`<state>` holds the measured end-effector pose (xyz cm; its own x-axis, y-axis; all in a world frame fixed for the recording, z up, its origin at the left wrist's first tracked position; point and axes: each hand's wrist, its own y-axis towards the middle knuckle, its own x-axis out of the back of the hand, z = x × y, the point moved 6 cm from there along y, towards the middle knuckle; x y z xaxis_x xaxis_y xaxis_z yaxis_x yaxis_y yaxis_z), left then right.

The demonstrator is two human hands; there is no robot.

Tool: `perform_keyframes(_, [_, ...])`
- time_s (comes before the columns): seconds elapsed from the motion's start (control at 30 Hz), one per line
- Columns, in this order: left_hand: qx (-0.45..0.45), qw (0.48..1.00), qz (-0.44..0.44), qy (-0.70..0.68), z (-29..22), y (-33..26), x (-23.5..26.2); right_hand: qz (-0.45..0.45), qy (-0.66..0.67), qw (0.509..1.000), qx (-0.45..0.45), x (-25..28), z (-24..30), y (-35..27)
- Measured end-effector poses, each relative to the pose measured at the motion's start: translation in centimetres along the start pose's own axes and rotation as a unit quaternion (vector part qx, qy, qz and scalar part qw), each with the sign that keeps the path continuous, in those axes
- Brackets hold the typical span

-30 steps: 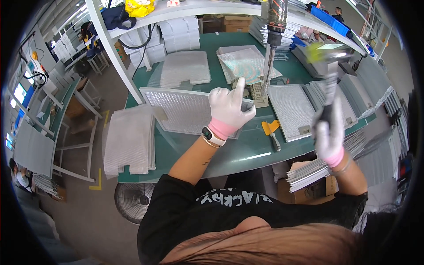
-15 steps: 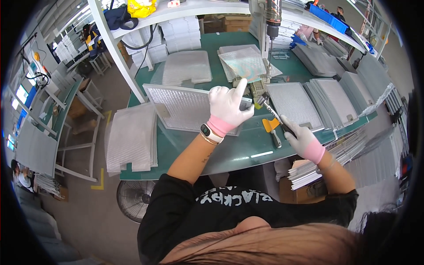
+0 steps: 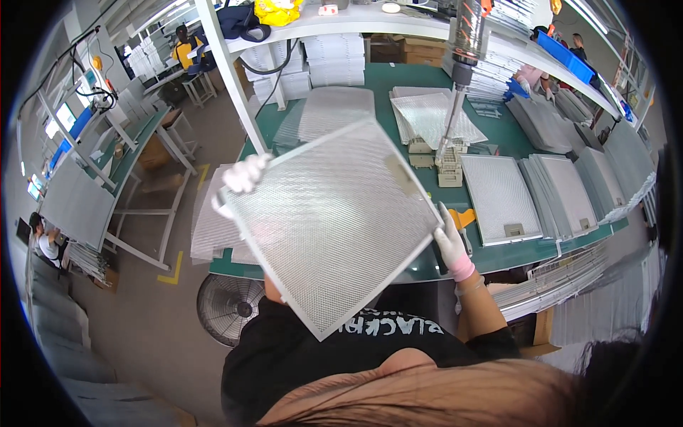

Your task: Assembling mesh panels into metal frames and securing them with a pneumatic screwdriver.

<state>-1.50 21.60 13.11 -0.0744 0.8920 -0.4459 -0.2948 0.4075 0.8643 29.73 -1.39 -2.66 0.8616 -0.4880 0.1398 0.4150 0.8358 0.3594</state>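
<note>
Now, head view: mesh filter panel [image 3: 331, 224] is up off the green counter [image 3: 498, 252], tilted, corner pointing down.
Left hand: gloved left hand [image 3: 242, 174] clamps the upper-left corner.
Right hand: right hand [image 3: 449, 242] closed on the right edge, fingers wrapped.
Nearby: more framed filters [image 3: 501, 198] lie flat beside a hanging driver [image 3: 462, 64].
Tip: I'd say grip the frame only, keeping fingers off the mesh.

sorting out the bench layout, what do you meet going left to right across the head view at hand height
left hand → framed mesh filter panel → right hand → orange-handled tool → flat mesh panel with a small tab → row of leaning mesh panels
</note>
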Motion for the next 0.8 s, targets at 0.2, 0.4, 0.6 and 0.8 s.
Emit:
perform_keyframes(0.2, [0.237, 0.957, -0.165, 0.0, 5.0, -7.1, 4.4, 0.055, 0.267, 0.944, -0.186, 4.4, -2.3, -1.5])
perform_keyframes(0.4, [0.344, 0.9, -0.256, -0.078, 7.0, -14.8, 5.3, 0.065, 0.421, 0.87, -0.249, 8.1, -1.6, -5.4])
perform_keyframes(0.6, [0.453, 0.804, -0.368, -0.118, 8.3, -17.2, 3.5, 0.049, 0.078, 0.948, -0.304, 9.8, -2.5, -5.3])
perform_keyframes(0.8, [0.447, 0.816, -0.085, 0.356, -3.2, -12.8, 3.6, -0.21, 0.075, 0.968, -0.119, 15.5, -0.9, -7.5])
